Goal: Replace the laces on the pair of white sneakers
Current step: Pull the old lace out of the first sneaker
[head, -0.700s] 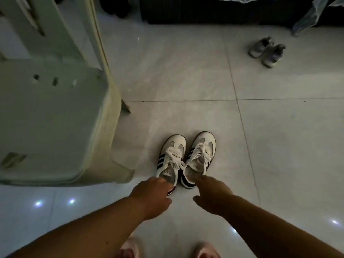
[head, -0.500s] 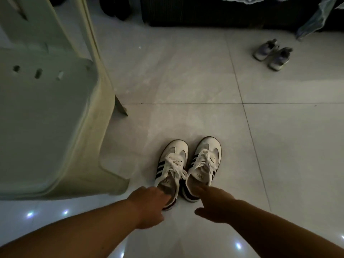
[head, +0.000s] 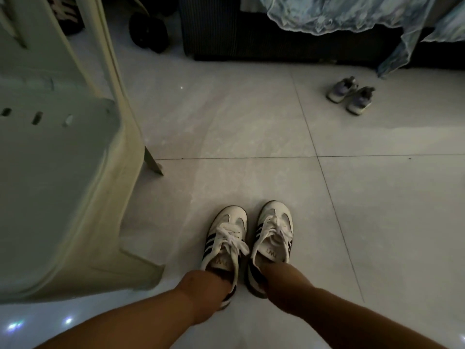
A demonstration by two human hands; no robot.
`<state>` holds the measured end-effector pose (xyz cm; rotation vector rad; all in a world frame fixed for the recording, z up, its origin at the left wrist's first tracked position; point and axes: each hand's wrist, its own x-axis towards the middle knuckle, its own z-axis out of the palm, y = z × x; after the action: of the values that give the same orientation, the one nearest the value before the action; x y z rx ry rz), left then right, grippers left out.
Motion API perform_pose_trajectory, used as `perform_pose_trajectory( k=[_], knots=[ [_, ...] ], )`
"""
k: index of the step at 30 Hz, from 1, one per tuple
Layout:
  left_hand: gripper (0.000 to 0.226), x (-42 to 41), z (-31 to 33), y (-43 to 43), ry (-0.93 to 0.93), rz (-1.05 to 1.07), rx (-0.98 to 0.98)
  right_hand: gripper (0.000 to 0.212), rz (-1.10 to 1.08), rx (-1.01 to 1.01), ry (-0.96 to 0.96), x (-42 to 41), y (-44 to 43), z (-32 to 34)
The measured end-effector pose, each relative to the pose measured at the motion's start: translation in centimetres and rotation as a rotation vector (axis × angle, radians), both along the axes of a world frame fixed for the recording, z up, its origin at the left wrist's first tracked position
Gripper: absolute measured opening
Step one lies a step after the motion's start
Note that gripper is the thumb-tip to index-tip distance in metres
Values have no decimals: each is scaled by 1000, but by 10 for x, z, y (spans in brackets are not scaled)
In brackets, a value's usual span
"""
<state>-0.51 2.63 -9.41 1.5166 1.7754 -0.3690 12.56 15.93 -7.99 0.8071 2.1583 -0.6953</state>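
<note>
A pale tiled floor (head: 251, 127) filled most of the view. A big pale plastic chair (head: 63, 185) stood to the left of the left hand (head: 203, 295) and beyond it. Far ahead of both hands ran a dark piece of furniture (head: 251, 39) with a blue-green cloth (head: 339, 13) hanging over its edge. The left hand and the right hand (head: 284, 285) reached forward side by side, backs up, each lying over the heel of one shoe. Their fingers were hidden, so whether they gripped anything could not be told. The white sneakers (head: 275, 217) stood together on the floor just ahead of the hands, toes pointing away, with their white laces (head: 231, 238) threaded and loose. Small grey shoes (head: 358, 102) sat well beyond the right hand, off to its right.
</note>
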Motion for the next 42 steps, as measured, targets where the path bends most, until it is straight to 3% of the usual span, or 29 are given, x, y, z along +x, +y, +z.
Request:
perform_pose_trajectory(
  k=[4, 9, 12, 18, 23, 26, 34, 42],
  knots=[
    [23, -10, 48, 11, -16, 158, 74, 29, -3, 28, 34, -2, 9, 49],
    [19, -18, 141, 11, -48, 181, 136, 30, -26, 69, 48, 4, 8, 144],
    [21, -13, 215, 1, -6, 164, 203, 35, -29, 89, 76, 14, -2, 214],
    [17, -9, 399, -29, -8, 263, 301, 23, 22, 114, 218, 18, -16, 399],
    [18, -2, 535, -67, 24, 346, 381, 9, 142, 124, 313, 19, -33, 540],
    [23, 5, 596, -94, 49, 410, 398, 11, 235, 134, 370, 20, -45, 604],
    [28, 9, 681, -147, 167, 550, 413, 20, 455, 141, 449, -1, -77, 671],
    [31, -42, 688, -183, 210, 571, 389, 27, 497, 110, 443, -58, -103, 680]
  ],
)
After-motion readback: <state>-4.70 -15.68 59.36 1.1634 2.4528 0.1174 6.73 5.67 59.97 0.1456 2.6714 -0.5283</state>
